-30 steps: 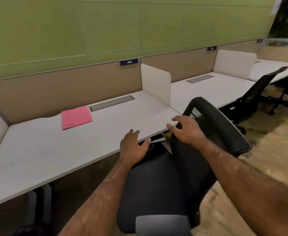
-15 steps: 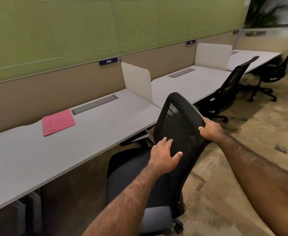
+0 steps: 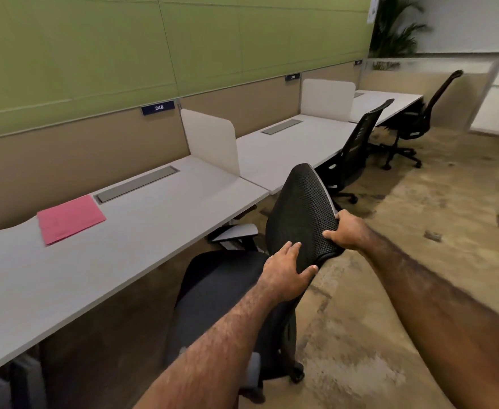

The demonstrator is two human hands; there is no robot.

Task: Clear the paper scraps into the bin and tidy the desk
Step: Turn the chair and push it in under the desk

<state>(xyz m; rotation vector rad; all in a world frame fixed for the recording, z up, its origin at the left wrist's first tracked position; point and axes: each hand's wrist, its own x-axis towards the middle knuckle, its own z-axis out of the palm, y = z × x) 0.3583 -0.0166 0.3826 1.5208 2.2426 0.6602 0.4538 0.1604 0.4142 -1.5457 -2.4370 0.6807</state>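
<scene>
A black mesh office chair (image 3: 299, 211) stands in front of the long white desk (image 3: 142, 231), its backrest turned side-on to me. My left hand (image 3: 286, 273) grips the near lower edge of the backrest. My right hand (image 3: 347, 233) holds the backrest's right edge. The chair's dark seat (image 3: 212, 293) sits partly under the desk edge. A pink paper folder (image 3: 69, 218) lies flat on the desk at the back left, beside a grey cable hatch (image 3: 137, 187). No paper scraps or bin are in view.
White dividers (image 3: 211, 141) separate the desk sections. Two more black chairs (image 3: 357, 146) (image 3: 419, 119) stand at the desks further right. A beige and green partition wall backs the desks. Patchy brown carpet (image 3: 404, 261) spreads to the right.
Both hands moved from the chair's seat side to its backrest, and the chair has swung round. My view has panned right, so the pink folder sits further left.
</scene>
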